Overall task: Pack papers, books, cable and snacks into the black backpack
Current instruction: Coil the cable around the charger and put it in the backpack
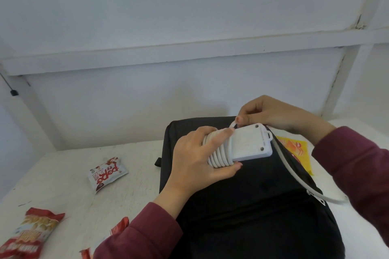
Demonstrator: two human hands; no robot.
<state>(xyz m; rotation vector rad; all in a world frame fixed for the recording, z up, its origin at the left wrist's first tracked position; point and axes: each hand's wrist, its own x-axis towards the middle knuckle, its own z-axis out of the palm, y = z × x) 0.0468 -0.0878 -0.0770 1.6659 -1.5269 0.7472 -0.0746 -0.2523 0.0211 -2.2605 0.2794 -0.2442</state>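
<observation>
Pale blue-white painted wall (147, 6) fills the upper view, well above and behind the grip. A flat painted horizontal batten (168, 52) crosses it, tilted up to the right. Vertical painted post (345, 73) rises behind and right of the grip, paint cracked at its joint. A thin black cord with a small black end piece (13, 92) hangs far left. White, scuffed tabletop (69, 174) spreads below and left. Light soft, even.
</observation>
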